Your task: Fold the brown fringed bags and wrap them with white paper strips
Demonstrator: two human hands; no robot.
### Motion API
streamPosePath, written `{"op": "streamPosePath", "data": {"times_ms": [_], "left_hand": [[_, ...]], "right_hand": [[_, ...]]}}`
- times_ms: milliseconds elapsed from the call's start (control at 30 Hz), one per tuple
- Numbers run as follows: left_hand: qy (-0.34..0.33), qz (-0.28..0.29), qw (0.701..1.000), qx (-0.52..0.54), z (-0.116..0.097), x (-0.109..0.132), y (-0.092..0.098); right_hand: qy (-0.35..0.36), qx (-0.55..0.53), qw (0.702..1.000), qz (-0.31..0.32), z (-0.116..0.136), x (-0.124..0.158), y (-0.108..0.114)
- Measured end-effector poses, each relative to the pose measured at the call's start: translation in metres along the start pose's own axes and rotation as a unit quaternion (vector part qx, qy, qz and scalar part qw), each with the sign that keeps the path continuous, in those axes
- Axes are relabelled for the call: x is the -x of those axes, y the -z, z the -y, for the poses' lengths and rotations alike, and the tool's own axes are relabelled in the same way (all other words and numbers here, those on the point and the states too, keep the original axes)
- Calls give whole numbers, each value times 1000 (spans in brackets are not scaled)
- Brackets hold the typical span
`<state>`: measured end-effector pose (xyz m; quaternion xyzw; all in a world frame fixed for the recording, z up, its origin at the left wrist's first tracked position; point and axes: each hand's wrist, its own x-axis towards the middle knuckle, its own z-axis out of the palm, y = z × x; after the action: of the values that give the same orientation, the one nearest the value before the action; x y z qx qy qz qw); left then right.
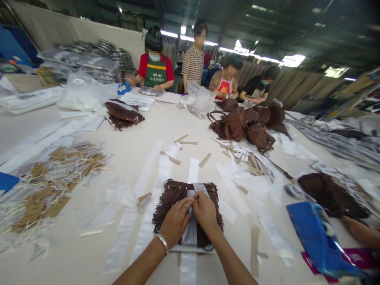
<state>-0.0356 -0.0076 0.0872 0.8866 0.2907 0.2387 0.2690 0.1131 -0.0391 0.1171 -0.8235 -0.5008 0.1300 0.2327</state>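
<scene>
Head view: the left hand [177, 220] and right hand [205, 209] pinch a shiny strip [189, 235] on a brown bag [175, 194].
Their fingertips meet over the strip, and the fringed bag lies on the pale surface [169, 118] right in front. Farther off, tags [35, 213] with strings lie on the left, then a heap of brown bags [237, 122] on the right, then people [154, 75].
</scene>
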Motion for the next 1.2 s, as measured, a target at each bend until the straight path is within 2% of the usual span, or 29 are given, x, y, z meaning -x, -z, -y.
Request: {"op": "streamPosePath", "data": {"times_ms": [133, 267, 400, 533, 633, 733, 900, 1000, 1100, 1200], "left_hand": [[-2, -8, 1000, -10, 2, 1, -3], [-25, -17, 999, -14, 4, 2, -5], [-32, -18, 999, -22, 4, 2, -5], [-27, -15, 999, -23, 3, 3, -5], [-23, -18, 999, -23, 2, 3, -5], [-19, -15, 999, -29, 0, 2, -3], [-9, 0, 999, -44, -3, 2, 0], [-5, 5, 999, -44, -3, 3, 0], [-4, 7, 999, -44, -4, 3, 0], [2, 7, 999, -47, -5, 3, 0]], "right_hand": [[-14, 11, 1000, 2, 1, -2, 0], [4, 39, 999, 6, 6, -5, 0], [36, 41, 998, 20, 6, -1, 21], [135, 49, 989, -20, -13, 9, 63], [241, 83, 967, 19, -33, 14, 80], [296, 113, 947, 59, -51, 16, 74], [337, 136, 932, 20, -66, 8, 53], [321, 117, 939, -37, -53, -3, 58], [294, 99, 946, -93, -21, -18, 73], [300, 167, 935, -89, 14, -31, 85]]}}
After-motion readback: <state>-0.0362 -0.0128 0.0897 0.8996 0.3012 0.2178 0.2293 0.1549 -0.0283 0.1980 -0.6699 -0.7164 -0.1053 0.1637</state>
